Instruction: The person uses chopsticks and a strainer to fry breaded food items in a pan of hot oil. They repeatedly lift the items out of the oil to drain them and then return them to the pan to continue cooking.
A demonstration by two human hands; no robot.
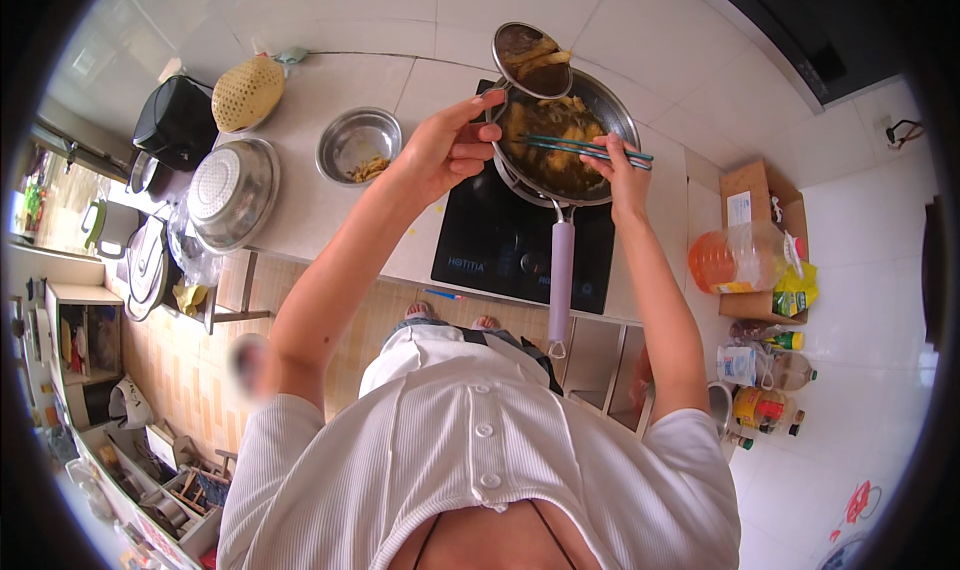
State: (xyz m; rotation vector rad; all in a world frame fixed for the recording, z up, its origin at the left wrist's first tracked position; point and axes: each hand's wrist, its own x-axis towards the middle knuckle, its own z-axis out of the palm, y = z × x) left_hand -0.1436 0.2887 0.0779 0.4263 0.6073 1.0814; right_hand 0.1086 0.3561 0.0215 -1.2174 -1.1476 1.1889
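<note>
A frying pan with a lilac handle rests on a black cooktop, and browned pieces of food lie in dark liquid inside it. My left hand grips the handle of a metal strainer, whose basket, holding several fried strips, is tilted over the pan's far rim. Blue-green metal chopsticks are in my right hand, their tips among the food at the pan's left side. To the left of my left hand, a steel bowl stands on the counter with a few fried strips at its bottom.
An upturned steel colander, a yellow perforated basket and a black appliance stand at the left. On the right are a cardboard box, a large plastic oil jug and several bottles. The tiled wall runs behind the pan.
</note>
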